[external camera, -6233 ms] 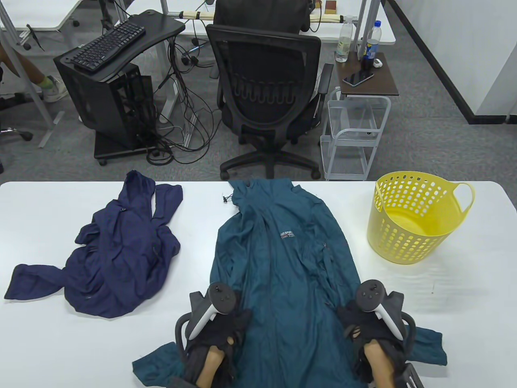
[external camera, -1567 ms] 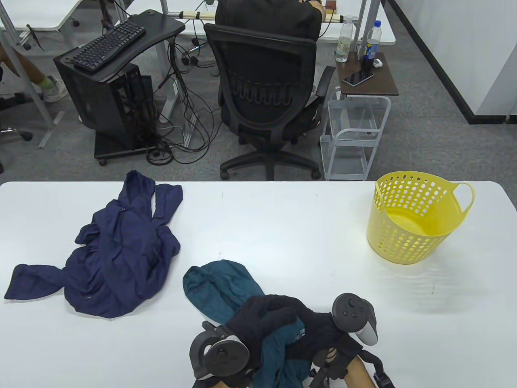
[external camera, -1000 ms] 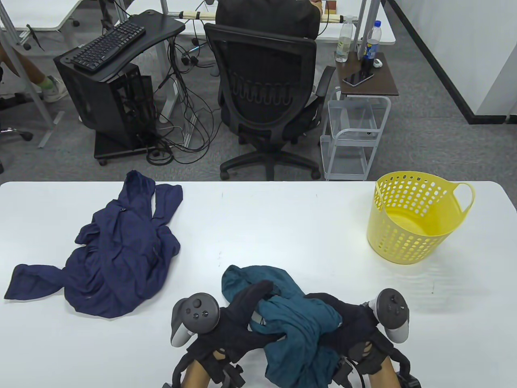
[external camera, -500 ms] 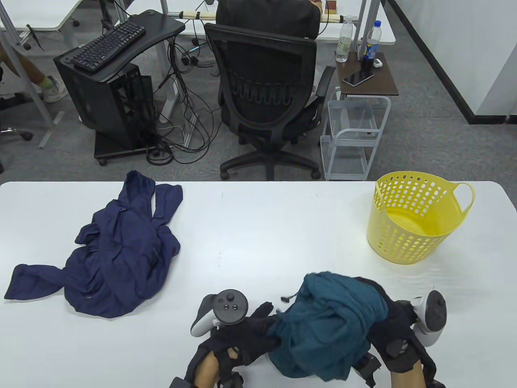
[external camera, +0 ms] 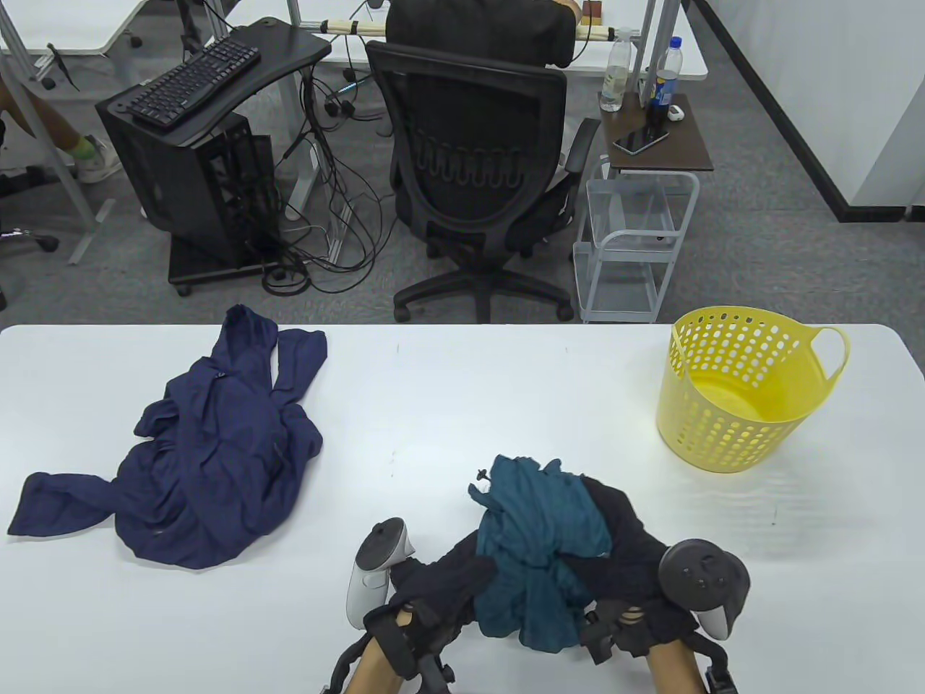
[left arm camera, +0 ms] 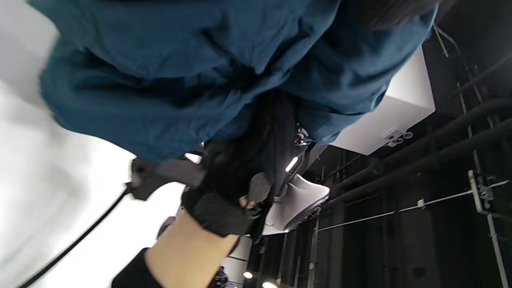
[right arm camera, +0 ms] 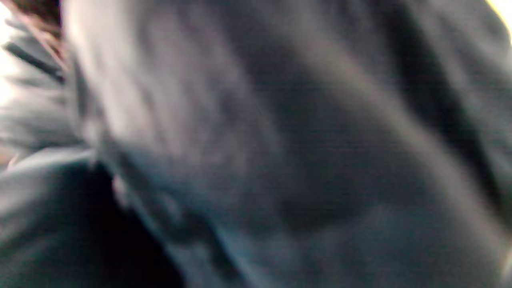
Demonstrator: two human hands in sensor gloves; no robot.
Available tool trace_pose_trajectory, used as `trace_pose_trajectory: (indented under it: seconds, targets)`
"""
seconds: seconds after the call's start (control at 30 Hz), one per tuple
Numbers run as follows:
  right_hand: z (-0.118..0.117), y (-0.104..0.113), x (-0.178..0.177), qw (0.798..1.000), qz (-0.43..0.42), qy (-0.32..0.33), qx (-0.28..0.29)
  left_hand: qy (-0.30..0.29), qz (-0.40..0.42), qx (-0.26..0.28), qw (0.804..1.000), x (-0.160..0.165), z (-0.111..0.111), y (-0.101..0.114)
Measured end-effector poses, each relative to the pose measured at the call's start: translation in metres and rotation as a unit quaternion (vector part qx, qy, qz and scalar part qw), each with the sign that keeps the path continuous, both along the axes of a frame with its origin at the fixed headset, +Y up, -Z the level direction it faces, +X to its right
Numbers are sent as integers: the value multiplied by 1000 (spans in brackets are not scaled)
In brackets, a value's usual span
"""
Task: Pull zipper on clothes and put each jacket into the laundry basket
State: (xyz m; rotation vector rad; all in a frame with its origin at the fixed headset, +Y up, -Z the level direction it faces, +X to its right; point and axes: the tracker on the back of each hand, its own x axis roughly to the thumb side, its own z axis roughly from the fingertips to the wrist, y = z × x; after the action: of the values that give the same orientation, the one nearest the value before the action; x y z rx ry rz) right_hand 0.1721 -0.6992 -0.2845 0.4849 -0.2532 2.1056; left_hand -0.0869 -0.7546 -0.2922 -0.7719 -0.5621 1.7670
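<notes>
Bare table (external camera: 506, 390) lies left of the yellow basket (external camera: 730, 426); the navy jacket (external camera: 209, 463) sits far left of it.

The jacket (external camera: 538, 538) bunched in my hands is teal, plain and crinkled. My left hand (external camera: 441, 585) and right hand (external camera: 629, 571) wear black gloves. Toward the table's (external camera: 462, 390) left edge lies a navy blue jacket (external camera: 209, 463), unpatterned. Near the right edge stands a bright yellow basket (external camera: 737, 405), its wall dotted with rows of holes. The table is white.
</notes>
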Motion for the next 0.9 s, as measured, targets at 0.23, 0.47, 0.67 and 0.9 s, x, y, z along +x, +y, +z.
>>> trace_pose_trajectory:
  seconds: [0.23,0.47,0.67,0.9]
  targets:
    - [5,-13,-35,974,161,123,-106,28,71,-55,996,-14,-3,-6]
    - [13,-2,-44,955,249,-111,116,1,106,-90,990,-7,0,-9]
    - [12,-1,-33,947,250,-162,123,110,-152,33,982,-32,-9,0]
    - [15,37,-15,940,200,-221,169,256,-399,194,859,-56,-11,21]
